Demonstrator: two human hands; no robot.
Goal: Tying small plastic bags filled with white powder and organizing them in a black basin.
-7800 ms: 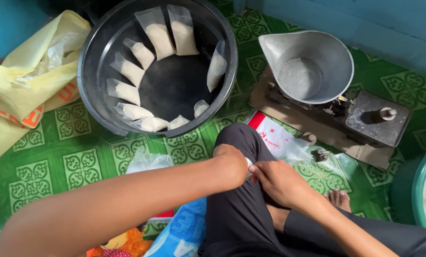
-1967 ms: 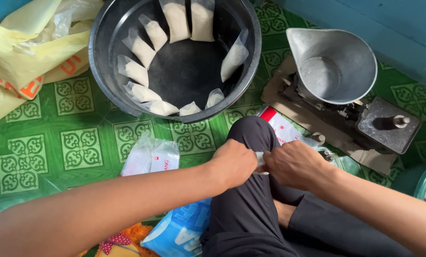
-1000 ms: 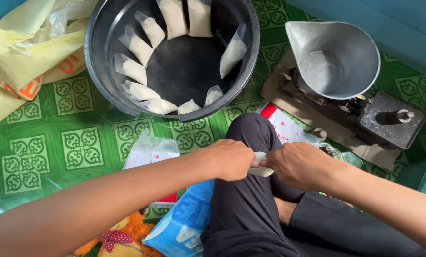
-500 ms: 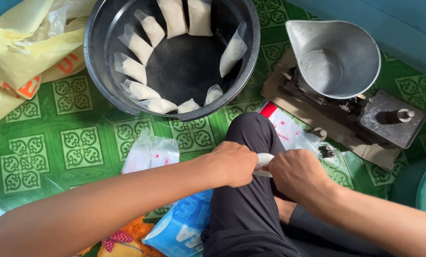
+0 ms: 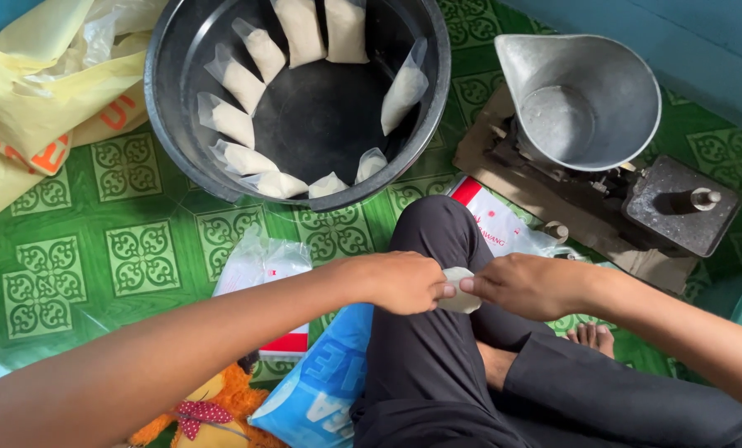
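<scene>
Head view: my left hand (image 5: 404,282) and right hand (image 5: 524,284) meet over the raised knee, both pinching a small white filled pouch (image 5: 456,292) btwn fingertips, closed on it. Far left, black tub (image 5: 176,124) w/ filled pouches (image 5: 236,81) leaning round its wall. Far right, metal scale pan (image 5: 582,99) on its scale. Flat plastic bag pack (image 5: 259,270) on green floor, near left.

Black basin (image 5: 180,141) of filled bags (image 5: 236,80) — metal scale (image 5: 603,124) beside.
</scene>
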